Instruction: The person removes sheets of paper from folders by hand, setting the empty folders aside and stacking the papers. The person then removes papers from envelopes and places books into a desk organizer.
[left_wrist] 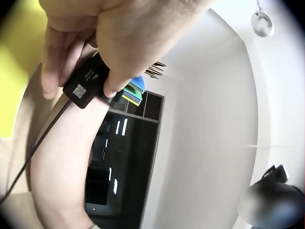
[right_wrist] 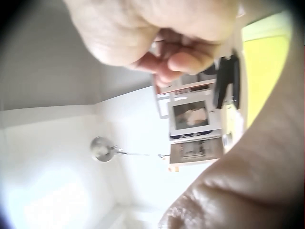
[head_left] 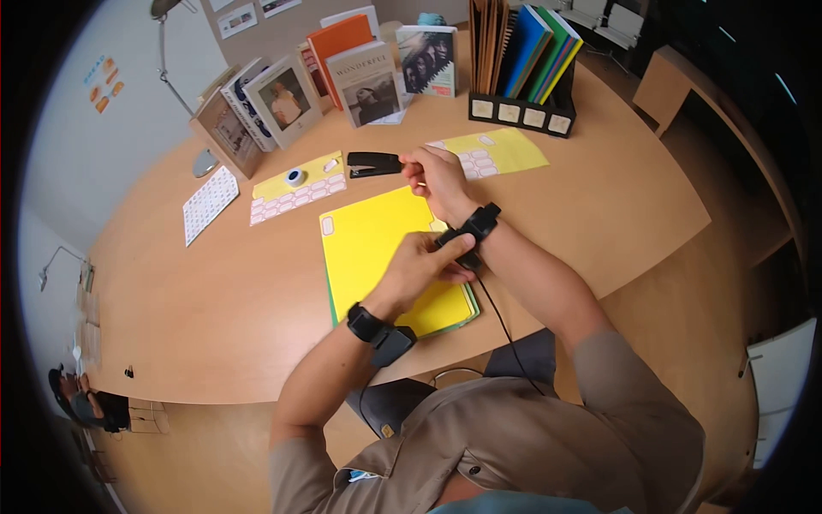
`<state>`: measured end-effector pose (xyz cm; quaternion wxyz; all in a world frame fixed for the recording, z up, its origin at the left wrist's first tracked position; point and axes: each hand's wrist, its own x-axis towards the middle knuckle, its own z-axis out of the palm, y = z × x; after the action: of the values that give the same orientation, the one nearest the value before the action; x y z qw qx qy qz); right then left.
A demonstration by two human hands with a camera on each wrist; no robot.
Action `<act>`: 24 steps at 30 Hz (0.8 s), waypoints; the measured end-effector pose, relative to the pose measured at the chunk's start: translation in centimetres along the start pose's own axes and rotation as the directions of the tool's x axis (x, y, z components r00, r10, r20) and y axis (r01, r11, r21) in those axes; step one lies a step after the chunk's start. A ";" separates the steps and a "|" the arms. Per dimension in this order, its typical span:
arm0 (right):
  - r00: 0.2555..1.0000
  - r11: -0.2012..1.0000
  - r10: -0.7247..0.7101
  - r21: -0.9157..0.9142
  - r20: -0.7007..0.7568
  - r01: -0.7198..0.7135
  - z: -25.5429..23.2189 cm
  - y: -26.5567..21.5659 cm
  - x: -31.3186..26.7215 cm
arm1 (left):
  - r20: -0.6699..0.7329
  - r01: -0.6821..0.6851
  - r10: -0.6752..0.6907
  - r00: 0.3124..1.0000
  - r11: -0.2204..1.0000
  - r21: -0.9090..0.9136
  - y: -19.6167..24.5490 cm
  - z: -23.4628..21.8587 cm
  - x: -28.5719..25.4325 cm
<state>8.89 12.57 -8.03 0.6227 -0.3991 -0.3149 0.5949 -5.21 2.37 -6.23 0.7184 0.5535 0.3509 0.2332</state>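
My left hand (head_left: pixel 415 270) reaches across to my right wrist and grips the small black camera box (left_wrist: pixel 86 82) strapped there, with its thumb on one side and fingers on the other. A thin cable runs from the box. My right hand (head_left: pixel 441 182) is held over the desk, palm turned inward, its fingers loosely curled around nothing. Just beyond its fingertips lies a black stapler (head_left: pixel 372 164). Below both hands is a yellow folder (head_left: pixel 368 248) with a red-edged label at its upper left corner, stacked on green ones. My forearms hide part of its right side.
Yellow-backed label sheets (head_left: pixel 300 195) lie behind the folder, with a small round white and dark item (head_left: pixel 294 176) on the left one. Books (head_left: pixel 364 86) stand along the back, beside a black file holder (head_left: pixel 522 116) of folders. A printed white sheet (head_left: pixel 211 206) lies at left.
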 end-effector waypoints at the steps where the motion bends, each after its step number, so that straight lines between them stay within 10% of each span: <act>1: 0.995 0.992 -0.105 -0.070 -0.002 0.104 -0.1 0.0 0.1 | 0.031 0.028 -0.025 0.999 0.995 -0.095 -0.5 0.0 0.3; 3: 0.936 0.901 -0.352 -0.274 -0.003 0.338 -0.5 -0.1 0.2 | 0.079 0.109 -0.093 0.993 0.965 -0.237 -0.9 0.4 0.2; 5: 0.719 0.573 -0.688 -0.533 0.101 0.623 -0.5 0.1 0.4 | 0.086 0.179 -0.161 0.983 0.933 -0.311 -1.3 1.1 0.1; 8: 0.707 0.383 -0.638 -0.671 0.305 0.635 -0.5 -1.8 -2.0 | 0.139 0.159 -0.148 0.979 0.985 -0.072 -1.4 0.4 0.8; 12: 0.947 0.810 -0.252 -0.491 0.201 0.320 -3.6 -1.3 -1.2 | 0.033 -0.032 0.019 0.999 0.878 0.478 2.1 -5.6 0.4; 15: 0.997 0.820 0.028 -0.573 0.068 0.016 -5.4 -1.7 -1.5 | -0.184 -0.049 0.205 0.961 0.784 0.619 1.9 -12.5 1.3; 21: 0.996 0.825 0.053 -0.566 0.073 -0.002 -7.2 1.6 -1.1 | -0.081 -0.051 0.551 0.830 0.220 0.974 -1.6 -17.8 1.6; 24: 0.993 0.768 -0.004 -0.636 0.120 0.080 -7.1 2.2 -0.8 | -0.160 -0.031 0.496 0.853 0.356 0.934 -1.9 -17.5 1.6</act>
<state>13.94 10.85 -13.30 0.4443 -0.5460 -0.5416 0.4596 -17.63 14.06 -10.96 0.1570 0.8383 0.4676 0.2324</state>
